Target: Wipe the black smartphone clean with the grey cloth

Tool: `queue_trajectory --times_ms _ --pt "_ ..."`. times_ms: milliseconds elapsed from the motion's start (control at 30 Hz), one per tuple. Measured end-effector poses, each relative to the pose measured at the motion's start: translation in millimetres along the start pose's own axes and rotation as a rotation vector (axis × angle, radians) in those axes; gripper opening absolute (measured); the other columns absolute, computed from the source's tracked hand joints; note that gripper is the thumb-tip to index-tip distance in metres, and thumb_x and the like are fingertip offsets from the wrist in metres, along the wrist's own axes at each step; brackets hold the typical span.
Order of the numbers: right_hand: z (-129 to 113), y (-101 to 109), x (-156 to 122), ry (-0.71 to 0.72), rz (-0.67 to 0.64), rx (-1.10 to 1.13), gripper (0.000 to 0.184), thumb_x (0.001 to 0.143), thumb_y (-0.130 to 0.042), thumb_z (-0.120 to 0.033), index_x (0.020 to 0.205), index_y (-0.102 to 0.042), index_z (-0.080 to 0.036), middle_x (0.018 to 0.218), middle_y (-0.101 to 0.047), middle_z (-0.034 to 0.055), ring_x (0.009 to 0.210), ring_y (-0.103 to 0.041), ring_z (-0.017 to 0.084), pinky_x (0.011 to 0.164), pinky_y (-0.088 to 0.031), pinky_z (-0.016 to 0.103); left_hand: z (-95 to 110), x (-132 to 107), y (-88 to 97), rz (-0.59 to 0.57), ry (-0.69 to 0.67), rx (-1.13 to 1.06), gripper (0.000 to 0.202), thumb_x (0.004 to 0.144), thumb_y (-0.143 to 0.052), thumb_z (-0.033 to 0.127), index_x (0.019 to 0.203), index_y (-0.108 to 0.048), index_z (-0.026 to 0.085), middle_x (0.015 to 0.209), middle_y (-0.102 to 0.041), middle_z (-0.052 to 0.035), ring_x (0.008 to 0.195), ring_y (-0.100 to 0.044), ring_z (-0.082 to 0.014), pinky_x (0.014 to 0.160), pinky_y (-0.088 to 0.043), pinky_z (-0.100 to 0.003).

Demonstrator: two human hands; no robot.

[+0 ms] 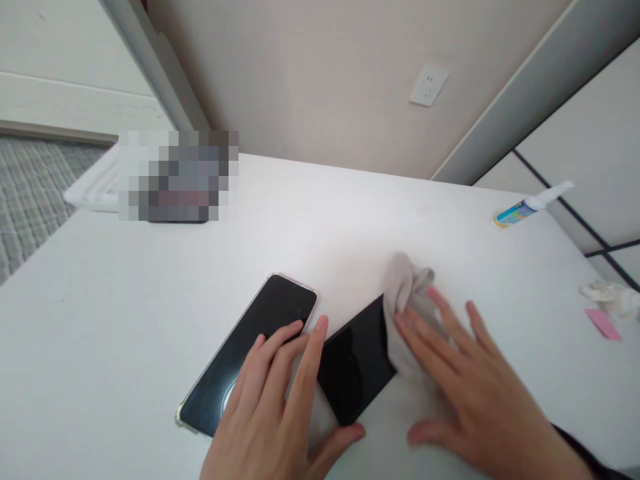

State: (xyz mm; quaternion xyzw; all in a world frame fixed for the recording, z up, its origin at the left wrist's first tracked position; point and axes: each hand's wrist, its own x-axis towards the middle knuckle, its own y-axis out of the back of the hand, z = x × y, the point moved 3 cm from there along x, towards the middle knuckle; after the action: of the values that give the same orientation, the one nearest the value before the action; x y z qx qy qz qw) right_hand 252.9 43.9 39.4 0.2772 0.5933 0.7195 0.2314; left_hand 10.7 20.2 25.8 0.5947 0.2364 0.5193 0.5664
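Hands spread flat at six o'clock: my left hand (265,393) pins a pink-edged phone (235,360) steady on the white worktop (150,300), while my right hand (465,393) lies over a grey cloth (415,313), bunching it against a black glass slab (355,360).

On the white table (310,227), a pixelated patch (179,175) blurs whatever sits at its far edge; the left hand (265,400) covers much of a black smartphone (280,303), and the picture's right edge cuts off a crumpled tissue (610,298).
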Motion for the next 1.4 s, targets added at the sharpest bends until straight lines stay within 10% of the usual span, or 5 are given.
queue_trajectory --times_ms 767,933,1100,1267,1400 --pt "-14 -2 2 0.159 -0.018 0.074 0.096 0.099 -0.035 -0.084 0.164 -0.038 -0.014 0.171 -0.036 0.003 0.164 -0.004 0.038 0.13 0.006 0.056 1 1 1.6 -0.016 -0.023 -0.012 0.075 0.107 -0.038 0.063 0.152 -0.045 0.003 0.136 -0.064 -0.0161 0.134 -0.05 -0.0328 0.11 -0.039 -0.047" --pt "-2 -2 -2 -0.122 -0.017 0.018 0.094 0.1 -0.04 -0.079 0.162 -0.04 -0.008 0.168 -0.042 0.0096 0.162 -0.007 0.047 0.128 -0.001 0.064 0 0 2.0 -0.003 -0.005 -0.019 0.081 0.104 -0.046 0.066 0.154 -0.042 0.003 0.137 -0.063 -0.0159 0.133 -0.051 -0.0338 0.109 -0.042 -0.047" --pt "-20 -3 -2 0.181 -0.001 0.029 0.078 0.104 -0.043 -0.071 0.162 -0.042 -0.02 0.17 -0.038 -0.0002 0.164 -0.002 0.038 0.13 0.005 0.057 0 0 0.1 -0.001 -0.04 -0.005 0.077 0.107 -0.037 0.064 0.152 -0.045 0.002 0.137 -0.063 -0.0179 0.133 -0.05 -0.0346 0.109 -0.04 -0.049" --pt "-2 -2 1 -0.129 0.0 -0.006 0.099 0.098 -0.034 -0.084 0.16 -0.044 -0.007 0.166 -0.044 0.0115 0.162 -0.005 0.047 0.128 -0.002 0.064 0 1 -2.2 -0.004 -0.011 -0.015 0.081 0.104 -0.046 0.066 0.154 -0.043 0.003 0.137 -0.063 -0.0166 0.134 -0.051 -0.0341 0.112 -0.04 -0.048" --pt "-14 -1 8 0.133 -0.003 0.043 0.092 0.099 -0.031 -0.084 0.162 -0.043 -0.016 0.169 -0.04 0.0018 0.164 -0.005 0.036 0.131 0.004 0.055 0 0 -2.1 0.001 -0.027 0.001 0.074 0.107 -0.037 0.062 0.151 -0.047 0.003 0.136 -0.064 -0.0174 0.134 -0.051 -0.0342 0.11 -0.042 -0.05"
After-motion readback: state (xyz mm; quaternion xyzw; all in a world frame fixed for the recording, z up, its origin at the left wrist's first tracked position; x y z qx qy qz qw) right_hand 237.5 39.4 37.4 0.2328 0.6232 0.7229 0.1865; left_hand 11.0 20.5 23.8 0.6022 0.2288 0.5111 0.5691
